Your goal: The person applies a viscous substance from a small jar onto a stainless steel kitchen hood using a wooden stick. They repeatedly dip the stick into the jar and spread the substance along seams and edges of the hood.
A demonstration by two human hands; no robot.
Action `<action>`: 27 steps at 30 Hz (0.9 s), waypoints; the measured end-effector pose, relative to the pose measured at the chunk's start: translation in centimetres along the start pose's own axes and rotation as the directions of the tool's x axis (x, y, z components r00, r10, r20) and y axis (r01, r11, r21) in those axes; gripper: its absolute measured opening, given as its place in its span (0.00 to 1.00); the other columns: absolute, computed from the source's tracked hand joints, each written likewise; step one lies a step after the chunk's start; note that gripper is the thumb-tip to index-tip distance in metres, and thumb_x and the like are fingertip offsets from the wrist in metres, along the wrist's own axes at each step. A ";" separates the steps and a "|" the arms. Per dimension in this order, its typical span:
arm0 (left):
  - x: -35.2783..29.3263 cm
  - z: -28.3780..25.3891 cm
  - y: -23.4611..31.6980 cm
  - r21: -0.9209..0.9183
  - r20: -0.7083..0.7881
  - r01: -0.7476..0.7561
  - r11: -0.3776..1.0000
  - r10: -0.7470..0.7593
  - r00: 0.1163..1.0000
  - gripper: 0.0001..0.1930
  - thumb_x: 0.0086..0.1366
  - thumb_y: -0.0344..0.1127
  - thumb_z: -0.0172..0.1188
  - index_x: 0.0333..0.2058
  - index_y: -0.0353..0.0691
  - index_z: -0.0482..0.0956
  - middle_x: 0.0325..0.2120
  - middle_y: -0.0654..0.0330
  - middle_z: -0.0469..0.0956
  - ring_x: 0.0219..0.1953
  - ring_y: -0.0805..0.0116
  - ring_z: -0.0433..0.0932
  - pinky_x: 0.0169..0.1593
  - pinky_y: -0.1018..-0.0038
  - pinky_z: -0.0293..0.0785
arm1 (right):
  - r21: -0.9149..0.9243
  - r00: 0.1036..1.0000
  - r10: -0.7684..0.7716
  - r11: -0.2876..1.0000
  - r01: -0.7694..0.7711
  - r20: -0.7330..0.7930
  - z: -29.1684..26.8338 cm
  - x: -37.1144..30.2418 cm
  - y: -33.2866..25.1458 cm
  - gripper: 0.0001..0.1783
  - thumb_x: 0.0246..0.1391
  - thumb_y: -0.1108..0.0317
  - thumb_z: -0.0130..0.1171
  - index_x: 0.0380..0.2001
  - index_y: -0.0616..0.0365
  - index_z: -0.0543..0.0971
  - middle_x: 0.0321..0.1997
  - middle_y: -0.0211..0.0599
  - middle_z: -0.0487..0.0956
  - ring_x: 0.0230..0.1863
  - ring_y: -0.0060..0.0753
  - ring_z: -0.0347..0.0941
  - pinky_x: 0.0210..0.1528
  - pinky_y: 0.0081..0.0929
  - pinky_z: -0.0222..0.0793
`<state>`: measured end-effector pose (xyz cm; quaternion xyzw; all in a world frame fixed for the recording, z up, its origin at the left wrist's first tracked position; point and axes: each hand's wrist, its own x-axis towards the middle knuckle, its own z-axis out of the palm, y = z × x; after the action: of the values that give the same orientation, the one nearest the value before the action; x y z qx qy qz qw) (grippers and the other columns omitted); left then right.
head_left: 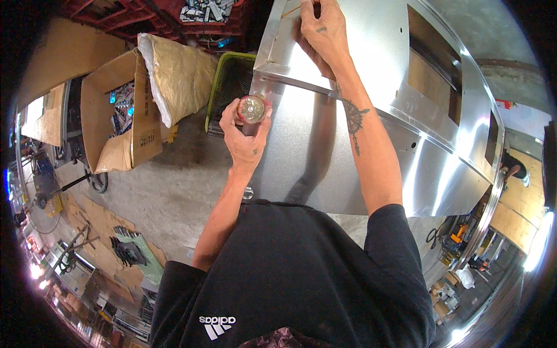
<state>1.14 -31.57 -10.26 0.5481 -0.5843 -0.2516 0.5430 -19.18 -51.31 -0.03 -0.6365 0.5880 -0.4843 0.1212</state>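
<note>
My left hand [246, 142] is closed around a small round can [252, 109] with a red side, and I look down onto its round end. The can is at the near left edge of a large sheet-metal cabinet [290, 136]. Far ahead, my right hand [325, 29] is over the cabinet's upper panel, its fingers bent and pinched together. A thin tan stick-like thing [292, 10] shows left of those fingertips; whether they hold it I cannot tell. The frame's top edge cuts off part of the fingers.
Left of the cabinet are a green plastic basket [213, 95], a gold-coloured padded sheet [180, 72] and a cardboard box [148, 122] with small metal parts. A red crate [235, 29] stands behind. The cabinet has a rectangular opening [432, 81] at right. Another person [513, 168] is far right.
</note>
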 end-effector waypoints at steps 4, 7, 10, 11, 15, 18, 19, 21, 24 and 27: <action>0.2 0.1 0.1 0.022 0.010 -0.026 0.999 0.025 1.000 0.42 0.63 0.34 0.79 0.67 0.29 0.61 0.58 0.45 0.71 0.57 0.57 0.75 0.61 0.63 0.72 | 0.028 1.000 0.019 0.999 -0.019 -0.013 0.0 0.0 0.7 0.18 0.70 0.60 0.58 0.43 0.70 0.79 0.41 0.58 0.81 0.42 0.55 0.80 0.49 0.46 0.75; 0.1 0.2 0.0 0.012 0.012 -0.009 1.000 0.009 1.000 0.42 0.63 0.35 0.79 0.67 0.29 0.61 0.58 0.46 0.71 0.57 0.58 0.75 0.61 0.63 0.73 | 0.132 0.992 0.117 0.985 -0.111 -0.038 -0.8 -0.2 0.3 0.19 0.71 0.58 0.59 0.43 0.69 0.80 0.38 0.50 0.82 0.39 0.45 0.80 0.47 0.42 0.76; 0.1 0.2 0.1 0.011 0.005 0.006 1.000 -0.006 1.000 0.42 0.62 0.35 0.80 0.67 0.29 0.62 0.57 0.47 0.73 0.55 0.59 0.76 0.60 0.64 0.73 | 0.190 0.975 0.215 0.961 -0.201 -0.055 -2.5 -1.2 -1.2 0.18 0.72 0.59 0.59 0.43 0.67 0.80 0.33 0.44 0.82 0.36 0.38 0.79 0.46 0.37 0.76; 0.0 0.1 0.0 0.001 -0.002 0.027 1.000 -0.027 1.000 0.42 0.62 0.35 0.80 0.66 0.30 0.62 0.57 0.47 0.73 0.55 0.60 0.76 0.59 0.65 0.74 | 0.204 0.967 0.249 0.951 -0.234 -0.050 -2.8 -2.0 -2.3 0.17 0.73 0.59 0.59 0.43 0.66 0.80 0.31 0.42 0.82 0.35 0.35 0.78 0.45 0.35 0.76; 0.0 -0.1 0.6 -0.032 0.004 0.080 0.996 -0.080 0.997 0.42 0.61 0.35 0.81 0.66 0.31 0.64 0.55 0.49 0.76 0.53 0.62 0.78 0.56 0.67 0.75 | 0.160 0.968 0.249 0.955 -0.248 0.013 -4.6 -6.9 -7.7 0.12 0.73 0.64 0.59 0.41 0.65 0.78 0.35 0.39 0.79 0.36 0.29 0.76 0.43 0.30 0.75; 0.1 -0.2 0.3 0.021 0.038 0.042 0.999 -0.043 0.998 0.42 0.60 0.34 0.82 0.66 0.33 0.65 0.55 0.50 0.76 0.54 0.62 0.78 0.55 0.68 0.75 | 0.145 0.992 0.078 0.985 -0.093 0.104 -5.1 -11.5 -10.2 0.07 0.69 0.71 0.64 0.40 0.64 0.78 0.42 0.42 0.77 0.38 0.31 0.76 0.41 0.29 0.75; 0.1 -0.3 0.4 0.031 0.037 0.019 0.999 -0.020 0.999 0.43 0.56 0.30 0.81 0.67 0.34 0.65 0.56 0.50 0.76 0.53 0.60 0.78 0.55 0.67 0.76 | 0.095 0.990 0.003 0.995 -0.017 0.142 -4.9 -12.8 -10.3 0.06 0.66 0.75 0.66 0.40 0.65 0.79 0.44 0.44 0.77 0.38 0.33 0.76 0.40 0.29 0.76; 0.2 -0.4 0.7 0.050 0.044 0.004 0.999 -0.006 0.999 0.43 0.55 0.27 0.80 0.67 0.35 0.66 0.58 0.49 0.75 0.54 0.58 0.79 0.56 0.66 0.76 | 0.065 0.973 0.064 0.995 -0.081 0.222 -4.5 -14.9 -11.1 0.05 0.64 0.75 0.67 0.40 0.63 0.81 0.48 0.45 0.77 0.40 0.37 0.79 0.38 0.30 0.78; 0.0 -0.6 0.6 0.085 0.040 -0.026 0.996 0.023 0.999 0.44 0.53 0.25 0.78 0.68 0.36 0.66 0.60 0.49 0.73 0.55 0.55 0.78 0.57 0.64 0.76 | 0.029 0.960 0.076 0.996 -0.087 0.268 -3.5 -16.3 -10.7 0.05 0.64 0.74 0.67 0.41 0.61 0.82 0.50 0.46 0.75 0.41 0.41 0.80 0.38 0.35 0.80; 0.1 -0.8 0.6 0.100 0.056 -0.013 0.995 0.008 0.998 0.43 0.54 0.25 0.77 0.68 0.37 0.66 0.61 0.49 0.72 0.56 0.54 0.78 0.58 0.64 0.76 | -0.036 0.951 0.006 0.999 0.005 0.310 -2.9 -16.3 -10.4 0.06 0.64 0.74 0.68 0.42 0.61 0.82 0.49 0.47 0.75 0.42 0.44 0.81 0.39 0.39 0.81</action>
<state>1.69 -31.25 -9.45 0.5646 -0.6138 -0.2341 0.4997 -12.19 -33.07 1.17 -0.7066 0.5704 -0.3676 0.2006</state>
